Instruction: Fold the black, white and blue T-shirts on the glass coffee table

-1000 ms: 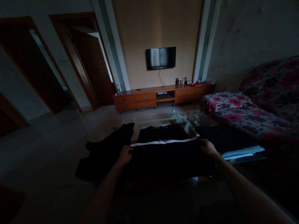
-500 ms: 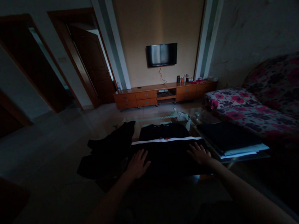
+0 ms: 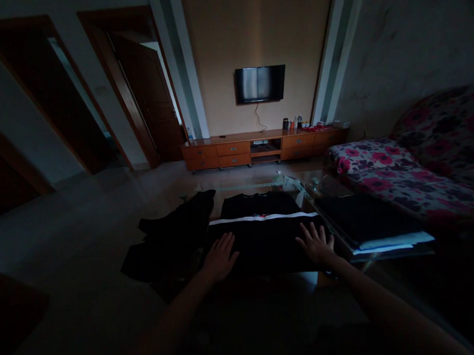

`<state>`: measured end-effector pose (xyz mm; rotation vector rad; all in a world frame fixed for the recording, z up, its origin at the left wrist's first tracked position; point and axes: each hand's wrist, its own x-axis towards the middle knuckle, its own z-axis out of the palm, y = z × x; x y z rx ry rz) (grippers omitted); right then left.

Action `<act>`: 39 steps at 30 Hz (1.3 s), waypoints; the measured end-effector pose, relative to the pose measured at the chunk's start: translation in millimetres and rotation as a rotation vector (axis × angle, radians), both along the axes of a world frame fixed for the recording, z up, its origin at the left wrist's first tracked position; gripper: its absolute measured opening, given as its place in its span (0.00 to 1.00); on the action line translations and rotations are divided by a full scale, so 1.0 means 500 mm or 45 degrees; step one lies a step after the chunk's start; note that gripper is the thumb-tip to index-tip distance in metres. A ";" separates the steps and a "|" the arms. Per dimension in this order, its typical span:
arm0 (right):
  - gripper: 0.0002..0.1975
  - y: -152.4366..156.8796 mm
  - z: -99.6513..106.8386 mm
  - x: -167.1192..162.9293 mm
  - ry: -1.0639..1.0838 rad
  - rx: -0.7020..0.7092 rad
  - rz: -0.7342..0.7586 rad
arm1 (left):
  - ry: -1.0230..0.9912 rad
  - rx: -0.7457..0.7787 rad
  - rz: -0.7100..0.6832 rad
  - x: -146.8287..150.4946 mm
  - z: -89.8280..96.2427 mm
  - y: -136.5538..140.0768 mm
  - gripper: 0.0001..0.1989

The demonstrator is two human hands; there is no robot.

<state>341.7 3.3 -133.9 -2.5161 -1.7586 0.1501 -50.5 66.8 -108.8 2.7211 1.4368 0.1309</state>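
Observation:
A dark garment, probably a shirt, lies on the glass table with its lower part folded up; a white band crosses it and its collar end points away from me. My left hand rests flat on its left side, fingers stretched out. On the right side my right hand lies with fingers spread. Neither hand grips the cloth. Left of the garment is another dark piece of clothing, loosely crumpled. A stack of folded clothes, dark on top with pale edges below, sits to the right.
The glass table has a patterned border. Beyond it stands a low wooden cabinet with bottles on top, under a wall television. A flower-patterned sofa is at the right. The room is dim.
The right hand's fingers have spread a little wider on the cloth, and the garment's near edge sits slightly farther from me. The left hand stays nearly in place. The view has shifted slightly.

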 end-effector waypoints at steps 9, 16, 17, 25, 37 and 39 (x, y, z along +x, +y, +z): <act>0.37 0.044 0.040 -0.076 -0.049 0.009 0.005 | 0.047 0.132 0.052 0.078 0.013 0.020 0.27; 0.33 0.053 0.055 -0.284 0.113 0.103 0.584 | -0.069 0.012 -0.129 0.193 -0.015 -0.021 0.30; 0.32 0.049 0.053 -0.294 0.123 0.090 0.592 | -0.073 -0.013 -0.117 0.195 -0.018 -0.023 0.31; 0.38 0.016 0.034 -0.193 0.084 0.055 0.526 | -0.056 -0.038 -0.152 0.101 -0.011 -0.014 0.36; 0.36 -0.052 0.015 0.093 0.017 0.045 0.240 | 0.025 0.010 0.087 -0.090 0.007 -0.003 0.38; 0.34 -0.049 0.020 0.087 0.011 0.035 0.182 | 0.034 0.006 0.106 -0.084 0.014 -0.008 0.38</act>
